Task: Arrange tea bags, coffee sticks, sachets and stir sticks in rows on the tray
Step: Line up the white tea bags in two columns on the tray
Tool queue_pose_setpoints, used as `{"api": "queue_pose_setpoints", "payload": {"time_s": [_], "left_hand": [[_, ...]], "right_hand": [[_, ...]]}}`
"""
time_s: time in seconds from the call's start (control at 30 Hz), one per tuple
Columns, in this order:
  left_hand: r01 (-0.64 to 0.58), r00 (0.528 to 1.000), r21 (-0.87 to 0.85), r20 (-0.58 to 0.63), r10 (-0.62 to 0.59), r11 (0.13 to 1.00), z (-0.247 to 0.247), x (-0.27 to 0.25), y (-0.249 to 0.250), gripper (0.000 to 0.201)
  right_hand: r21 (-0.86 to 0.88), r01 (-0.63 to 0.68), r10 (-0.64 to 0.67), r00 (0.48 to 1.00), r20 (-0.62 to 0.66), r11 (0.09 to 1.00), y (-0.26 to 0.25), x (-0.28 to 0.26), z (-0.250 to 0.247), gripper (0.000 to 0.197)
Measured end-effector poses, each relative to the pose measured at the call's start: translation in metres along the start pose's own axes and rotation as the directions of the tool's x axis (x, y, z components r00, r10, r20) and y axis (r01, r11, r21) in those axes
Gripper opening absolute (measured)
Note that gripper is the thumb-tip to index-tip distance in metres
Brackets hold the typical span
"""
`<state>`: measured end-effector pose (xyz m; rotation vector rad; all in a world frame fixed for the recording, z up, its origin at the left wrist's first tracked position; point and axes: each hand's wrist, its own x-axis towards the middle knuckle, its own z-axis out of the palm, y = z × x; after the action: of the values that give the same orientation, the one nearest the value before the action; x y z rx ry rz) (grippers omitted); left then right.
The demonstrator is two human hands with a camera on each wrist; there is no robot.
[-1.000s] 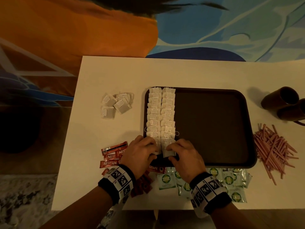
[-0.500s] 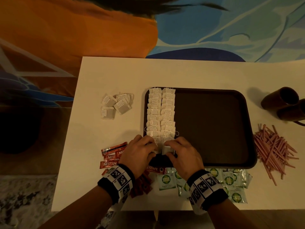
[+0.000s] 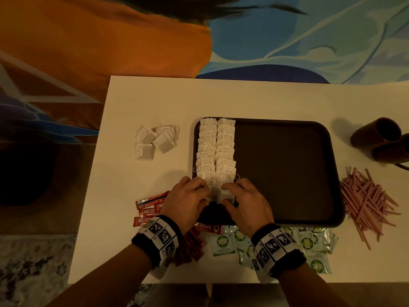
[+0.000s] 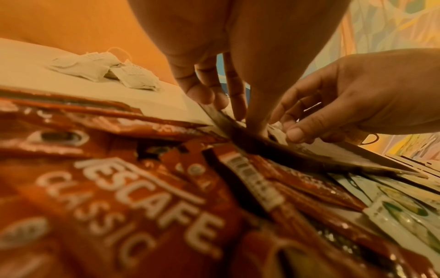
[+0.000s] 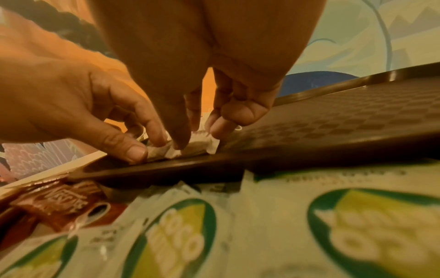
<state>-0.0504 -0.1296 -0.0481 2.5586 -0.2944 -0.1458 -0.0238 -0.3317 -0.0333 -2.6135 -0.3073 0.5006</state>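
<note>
A dark brown tray (image 3: 287, 173) holds two rows of white tea bags (image 3: 217, 149) along its left side. Both hands work at the near end of these rows. My left hand (image 3: 204, 192) pinches the last tea bag of the left row (image 5: 154, 150), which is mostly hidden in the head view. My right hand (image 3: 228, 193) pinches the last tea bag of the right row (image 3: 225, 195) between thumb and fingers, holding it down on the tray floor (image 5: 345, 116) just inside the near rim.
Loose tea bags (image 3: 155, 140) lie left of the tray. Red coffee sticks (image 3: 150, 211) and green sachets (image 3: 309, 242) crowd the near table edge under my wrists. Pink stir sticks (image 3: 367, 200) are piled at the right, with dark cups (image 3: 376, 134) behind them.
Both hands have slid the two nearest tea bags a little away from me, up against the ends of the rows. The rest has not moved.
</note>
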Motion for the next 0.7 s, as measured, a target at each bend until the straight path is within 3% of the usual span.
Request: {"api": "queue_pose_setpoints", "payload": {"time_s": [0.2,0.33,0.47,0.6,0.7], "left_hand": [[0.024,0.999,-0.036,-0.036,-0.026,0.999,-0.001,-0.003,-0.004,0.020],[0.046,0.998,-0.042,-0.051,-0.048,0.998,-0.002,-0.002,-0.006,0.023],[0.045,0.997,-0.047,-0.059,-0.048,0.998,-0.001,-0.002,-0.008,0.020],[0.049,0.997,-0.049,-0.057,-0.052,0.998,-0.003,0.001,-0.006,0.018],[0.071,0.997,-0.036,-0.039,-0.072,0.997,-0.002,0.001,-0.009,0.020]], "right_hand": [[0.227,-0.183,0.211,0.972,-0.101,0.956,0.002,0.031,-0.024,0.043],[0.237,-0.255,0.276,0.959,-0.061,0.938,0.005,0.078,-0.045,0.050],[0.152,-0.270,0.269,0.963,0.028,0.951,0.002,0.119,-0.057,0.048],[0.099,-0.202,0.196,0.978,0.067,0.974,-0.006,0.135,-0.059,0.027],[0.101,-0.194,0.187,0.980,0.073,0.976,-0.010,0.140,-0.060,0.029]]}}
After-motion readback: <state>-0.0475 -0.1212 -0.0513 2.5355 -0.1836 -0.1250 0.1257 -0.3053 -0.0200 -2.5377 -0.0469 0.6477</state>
